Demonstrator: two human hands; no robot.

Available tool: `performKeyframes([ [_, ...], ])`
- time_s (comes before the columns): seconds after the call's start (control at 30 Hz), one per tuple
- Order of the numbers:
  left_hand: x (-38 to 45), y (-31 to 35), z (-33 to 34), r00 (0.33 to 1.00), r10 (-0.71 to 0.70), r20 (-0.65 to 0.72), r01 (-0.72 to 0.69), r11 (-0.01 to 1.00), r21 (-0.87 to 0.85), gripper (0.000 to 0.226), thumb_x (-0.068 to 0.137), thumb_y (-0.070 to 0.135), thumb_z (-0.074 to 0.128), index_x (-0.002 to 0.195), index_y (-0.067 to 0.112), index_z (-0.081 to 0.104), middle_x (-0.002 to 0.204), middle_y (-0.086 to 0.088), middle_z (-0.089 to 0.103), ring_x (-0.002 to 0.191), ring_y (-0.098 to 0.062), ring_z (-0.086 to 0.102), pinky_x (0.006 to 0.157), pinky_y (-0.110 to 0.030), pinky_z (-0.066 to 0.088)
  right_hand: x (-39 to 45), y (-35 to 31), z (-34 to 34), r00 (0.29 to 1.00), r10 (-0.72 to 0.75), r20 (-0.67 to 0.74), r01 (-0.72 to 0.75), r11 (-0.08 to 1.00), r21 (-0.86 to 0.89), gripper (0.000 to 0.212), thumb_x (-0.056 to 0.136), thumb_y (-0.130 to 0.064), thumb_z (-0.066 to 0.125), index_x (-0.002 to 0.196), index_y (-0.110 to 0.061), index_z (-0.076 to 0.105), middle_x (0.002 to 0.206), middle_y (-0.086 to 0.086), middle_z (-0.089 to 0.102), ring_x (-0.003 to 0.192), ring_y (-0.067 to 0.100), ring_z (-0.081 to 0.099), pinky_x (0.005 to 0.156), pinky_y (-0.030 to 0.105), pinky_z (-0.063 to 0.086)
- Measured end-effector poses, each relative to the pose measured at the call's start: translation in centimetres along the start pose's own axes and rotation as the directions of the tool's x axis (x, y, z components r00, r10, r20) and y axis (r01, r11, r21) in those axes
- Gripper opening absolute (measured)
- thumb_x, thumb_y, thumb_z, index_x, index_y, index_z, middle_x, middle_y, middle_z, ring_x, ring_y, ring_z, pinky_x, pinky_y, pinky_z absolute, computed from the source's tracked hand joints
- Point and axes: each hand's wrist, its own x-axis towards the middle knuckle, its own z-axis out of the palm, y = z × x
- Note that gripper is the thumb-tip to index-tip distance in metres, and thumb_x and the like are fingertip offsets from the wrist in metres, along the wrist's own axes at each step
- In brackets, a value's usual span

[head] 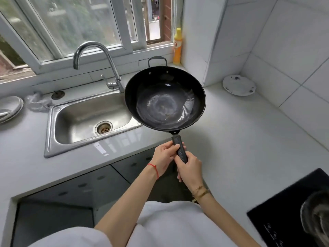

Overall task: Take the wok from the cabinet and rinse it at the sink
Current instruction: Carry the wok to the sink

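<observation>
Both hands [164, 156] [189, 169] clench the wok [165, 98] handle (two-handed steadies it); it should swing left, under the faucet [99, 56]

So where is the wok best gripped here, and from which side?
By the long black handle, from the near side: it sticks out toward the person, ribbed for grip. Both the left hand and right hand already clasp it, holding the wok level beside the sink.
</observation>
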Motion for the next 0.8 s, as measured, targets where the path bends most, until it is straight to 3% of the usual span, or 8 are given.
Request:
performKeyframes([
  [0.13, 4.6, 2.1, -0.6, 1.000, -0.026, 0.013, 0.026, 0.999, -0.021, 0.031, 0.097, 0.008, 0.056, 0.126, -0.001, 0.059, 0.120, -0.019, 0.068, 0.114, -0.028, 0.066, 0.100, -0.038, 0.052, 4.7, -1.4, 0.6, 1.000, 0.007, -0.015, -0.008, 1.000, -0.003, 0.019, 0.094, -0.033, 0.061, 0.100, -0.015, 0.065, 0.073, 0.008, 0.066, 0.045, 0.019, 0.061, 0.037, 0.023, 0.051],
  [0.4, 11.8, 4.3, -0.3, 0.998, -0.053, -0.024, 0.051, 0.996, -0.070, 0.028, 0.096, 0.006, 0.056, 0.123, -0.001, 0.061, 0.119, -0.018, 0.068, 0.110, -0.026, 0.068, 0.093, -0.035, 0.056, 11.8, -3.2, 0.4, 0.999, 0.031, 0.007, -0.031, 1.000, -0.003, 0.019, 0.095, -0.031, 0.061, 0.097, -0.013, 0.064, 0.071, 0.009, 0.064, 0.043, 0.016, 0.058, 0.036, 0.020, 0.046],
  [0.53, 14.7, 4.9, -0.1, 0.995, -0.084, -0.045, 0.080, 0.993, -0.091, 0.029, 0.096, 0.006, 0.056, 0.124, -0.001, 0.061, 0.114, -0.016, 0.070, 0.102, -0.020, 0.070, 0.082, -0.027, 0.058, 15.2, -3.3, 0.2, 0.999, 0.047, 0.028, -0.046, 0.999, -0.021, 0.019, 0.095, -0.030, 0.061, 0.093, -0.011, 0.064, 0.067, 0.008, 0.062, 0.041, 0.016, 0.055, 0.035, 0.020, 0.044],
  [0.8, 19.3, 5.1, 0.0, 0.990, -0.121, -0.076, 0.109, 0.984, -0.142, 0.033, 0.096, -0.001, 0.053, 0.127, -0.009, 0.055, 0.118, -0.020, 0.065, 0.091, -0.015, 0.072, 0.081, -0.023, 0.059, 20.2, -2.6, 0.6, 0.995, 0.073, 0.066, -0.069, 0.996, -0.055, 0.021, 0.094, -0.032, 0.061, 0.092, -0.011, 0.064, 0.070, 0.010, 0.061, 0.046, 0.019, 0.057, 0.038, 0.023, 0.048],
])
